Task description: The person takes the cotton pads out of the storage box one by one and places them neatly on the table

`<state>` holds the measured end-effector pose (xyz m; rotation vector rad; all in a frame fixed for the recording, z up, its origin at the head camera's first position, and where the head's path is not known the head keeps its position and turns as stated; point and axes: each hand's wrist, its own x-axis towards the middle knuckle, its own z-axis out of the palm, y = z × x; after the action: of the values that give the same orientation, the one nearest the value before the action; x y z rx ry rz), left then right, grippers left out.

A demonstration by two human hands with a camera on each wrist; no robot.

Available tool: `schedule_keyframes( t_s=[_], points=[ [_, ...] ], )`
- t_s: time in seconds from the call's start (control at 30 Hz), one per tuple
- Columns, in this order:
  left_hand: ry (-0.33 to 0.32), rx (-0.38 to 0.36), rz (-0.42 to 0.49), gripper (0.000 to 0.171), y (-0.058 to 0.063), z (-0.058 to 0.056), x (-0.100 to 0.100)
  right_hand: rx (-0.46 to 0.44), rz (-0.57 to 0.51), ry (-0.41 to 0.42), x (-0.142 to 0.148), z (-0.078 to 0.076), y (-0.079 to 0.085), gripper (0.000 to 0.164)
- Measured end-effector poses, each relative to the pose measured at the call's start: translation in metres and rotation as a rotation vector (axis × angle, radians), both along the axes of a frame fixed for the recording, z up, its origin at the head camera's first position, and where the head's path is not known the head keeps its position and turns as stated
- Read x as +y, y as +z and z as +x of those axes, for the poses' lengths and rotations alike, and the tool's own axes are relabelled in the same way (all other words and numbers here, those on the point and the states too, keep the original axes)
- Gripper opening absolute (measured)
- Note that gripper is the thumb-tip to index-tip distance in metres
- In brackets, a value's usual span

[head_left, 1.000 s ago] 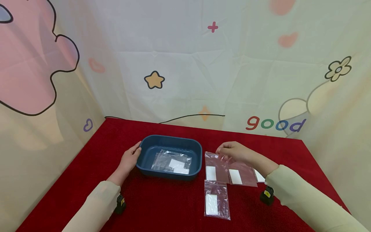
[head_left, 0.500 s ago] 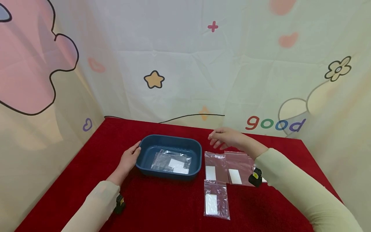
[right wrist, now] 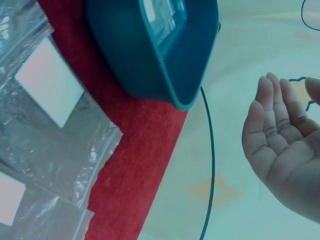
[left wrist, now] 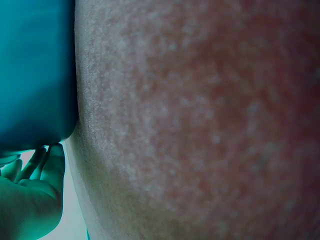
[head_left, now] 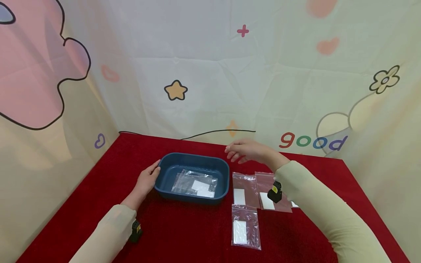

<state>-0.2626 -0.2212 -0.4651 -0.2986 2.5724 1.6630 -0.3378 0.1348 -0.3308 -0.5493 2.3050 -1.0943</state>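
Observation:
My left hand (head_left: 147,179) rests against the left end of a dark blue plastic basin (head_left: 167,192), fingers and thumb along its outer wall. In the left wrist view, the fingertips (left wrist: 54,150) meet the edge of the basin. Inside the basin lie clear zip bags (head_left: 187,179) with white rectangular pieces in them. My right hand (head_left: 248,149) is raised beyond the basin's far right corner, holding nothing. The right wrist view shows its fingers (right wrist: 268,95) loosely extended, palm in sight.
To the right of the basin, several more zip bags lie flat on the red cloth: one near the front (head_left: 253,230), others behind it (head_left: 248,182). My right forearm overlaps the rightmost. A printed curtain (head_left: 210,91) stands behind the table.
My right hand has moved from above the zip bags, away from me and leftward, towards the basin's far right corner. My left hand and the basin stay put.

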Motion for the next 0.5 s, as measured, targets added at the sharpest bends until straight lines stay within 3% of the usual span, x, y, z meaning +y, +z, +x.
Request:
schedule_keyframes(
  t_s=[0.5],
  points=[
    [-0.006, 0.001, 0.002, 0.052, 0.002, 0.001, 0.001, -0.031, 0.041, 0.014, -0.027, -0.009, 0.003, 0.045]
  ],
)
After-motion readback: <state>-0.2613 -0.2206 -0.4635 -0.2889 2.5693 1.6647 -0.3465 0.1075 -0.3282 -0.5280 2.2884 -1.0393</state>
